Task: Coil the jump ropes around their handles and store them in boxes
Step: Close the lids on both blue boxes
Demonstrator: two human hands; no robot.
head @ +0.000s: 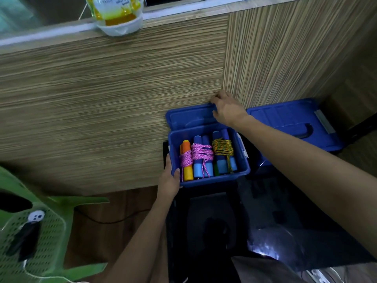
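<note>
The jump ropes [206, 155] are already lying inside the blue box [210, 178], which is held at two places. The left hand [168, 180] is curled round the near left corner of the box, with the thumb over the rim and the fingers apparently under or behind the wall, though this part is hidden. The right hand [227, 111] is closed over the top edge of the hinged lid [189, 117], which stands open against the wooden panel [102, 99]. Three bundles are seen side by side: an orange and yellow pair of handles wrapped in pink cord at the left, a blue pair wrapped in pink cord in the middle, and a blue pair wrapped in yellow and dark cord at the right. The handles look like foam, so they are judged to be light and a little soft, while the cord is limp and may be loosened if a bundle is pulled by a loose end; a bundle is best taken around the wrapped middle. The box is thin hard plastic, probably light, and its lid should be held at the edge as now. A second blue box [295, 123] stands closed to the right, and a green plastic chair [51, 231] is at the lower left.
</note>
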